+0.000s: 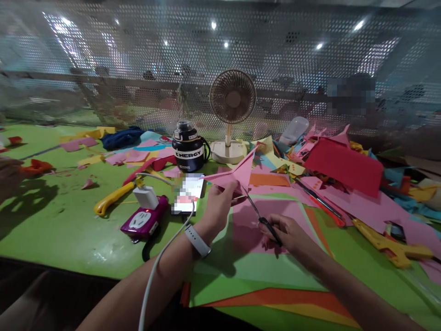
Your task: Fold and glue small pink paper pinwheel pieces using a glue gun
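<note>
My left hand (220,204), with a pale watch band (197,240) at its wrist, pinches a folded pink paper (243,174) with pointed ends, held up off the table. My right hand (280,232) is closed round the black handle of a pair of scissors (255,209). The scissor blades reach up and left to the lower edge of the folded paper, close to my left fingers. Whether they are apart is too small to tell. Beneath both hands lie a flat pink sheet (248,236) and a light green sheet (223,269).
Left of my hands are a lit phone (188,195), a purple power socket (141,223) with a white cable, and a yellow-handled tool (113,198). Behind stand a bottle (189,154) and a fan (233,97). Paper scraps and a yellow glue gun (382,241) lie right; another person's hand (10,174) is far left.
</note>
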The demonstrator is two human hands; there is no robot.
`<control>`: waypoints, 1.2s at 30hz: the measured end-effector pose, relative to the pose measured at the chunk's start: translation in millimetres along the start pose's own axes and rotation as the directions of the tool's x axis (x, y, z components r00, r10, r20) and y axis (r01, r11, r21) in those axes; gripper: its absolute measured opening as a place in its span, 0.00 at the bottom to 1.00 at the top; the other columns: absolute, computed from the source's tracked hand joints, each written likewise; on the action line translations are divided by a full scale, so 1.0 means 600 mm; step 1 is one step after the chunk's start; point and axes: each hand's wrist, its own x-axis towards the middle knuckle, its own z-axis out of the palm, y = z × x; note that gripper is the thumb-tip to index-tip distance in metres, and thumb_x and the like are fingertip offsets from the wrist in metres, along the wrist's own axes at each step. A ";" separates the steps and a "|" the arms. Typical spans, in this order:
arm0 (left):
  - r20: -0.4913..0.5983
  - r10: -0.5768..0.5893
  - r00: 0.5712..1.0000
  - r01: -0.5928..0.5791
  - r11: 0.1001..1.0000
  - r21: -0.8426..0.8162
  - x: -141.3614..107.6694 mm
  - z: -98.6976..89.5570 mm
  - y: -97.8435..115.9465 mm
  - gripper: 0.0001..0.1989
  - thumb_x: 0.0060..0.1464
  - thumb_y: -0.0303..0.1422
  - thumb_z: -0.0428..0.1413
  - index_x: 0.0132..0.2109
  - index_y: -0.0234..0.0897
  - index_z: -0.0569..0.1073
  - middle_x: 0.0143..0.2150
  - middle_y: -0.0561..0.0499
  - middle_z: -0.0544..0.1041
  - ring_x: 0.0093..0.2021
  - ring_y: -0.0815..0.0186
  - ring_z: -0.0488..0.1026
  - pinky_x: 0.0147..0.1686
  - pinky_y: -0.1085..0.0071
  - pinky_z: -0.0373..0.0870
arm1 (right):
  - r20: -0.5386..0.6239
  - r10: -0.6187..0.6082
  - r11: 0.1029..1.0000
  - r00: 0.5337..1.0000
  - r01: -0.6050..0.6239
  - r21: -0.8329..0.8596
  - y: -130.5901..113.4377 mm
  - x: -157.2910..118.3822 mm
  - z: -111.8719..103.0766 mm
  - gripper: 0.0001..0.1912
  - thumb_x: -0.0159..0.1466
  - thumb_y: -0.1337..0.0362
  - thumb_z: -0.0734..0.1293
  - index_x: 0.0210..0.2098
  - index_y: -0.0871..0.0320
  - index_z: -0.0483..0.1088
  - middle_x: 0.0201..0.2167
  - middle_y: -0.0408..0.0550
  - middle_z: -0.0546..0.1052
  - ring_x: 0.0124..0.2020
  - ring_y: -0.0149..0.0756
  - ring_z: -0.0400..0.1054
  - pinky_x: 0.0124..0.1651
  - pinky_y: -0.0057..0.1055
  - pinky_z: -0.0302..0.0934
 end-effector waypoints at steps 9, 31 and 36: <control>0.038 0.019 0.999 -0.019 1.000 -0.002 -0.007 0.003 -0.007 0.11 0.43 0.36 0.61 0.19 0.35 0.73 0.20 0.51 0.74 0.25 0.66 0.73 0.34 0.66 0.74 | -0.019 -0.010 1.000 1.000 0.009 -0.010 -0.006 -0.003 0.003 0.22 0.58 0.44 0.67 0.32 0.58 0.65 0.21 0.43 0.74 0.22 0.28 0.66 0.21 0.21 0.54; -0.032 -0.023 0.999 0.020 0.995 -0.099 -0.001 0.002 -0.015 0.12 0.42 0.37 0.60 0.21 0.35 0.68 0.17 0.56 0.68 0.20 0.68 0.70 0.31 0.64 0.76 | -0.015 -0.005 0.999 1.000 0.006 0.039 -0.004 0.000 0.004 0.25 0.57 0.41 0.66 0.30 0.58 0.63 0.18 0.41 0.72 0.17 0.26 0.65 0.17 0.21 0.53; -0.091 -0.049 0.995 0.037 0.991 -0.128 0.001 0.000 -0.014 0.11 0.46 0.35 0.58 0.23 0.39 0.64 0.17 0.58 0.66 0.19 0.66 0.71 0.30 0.62 0.76 | -0.013 0.008 0.999 1.000 -0.008 0.041 -0.002 0.001 0.001 0.24 0.57 0.42 0.66 0.30 0.58 0.63 0.19 0.41 0.73 0.17 0.27 0.65 0.17 0.21 0.53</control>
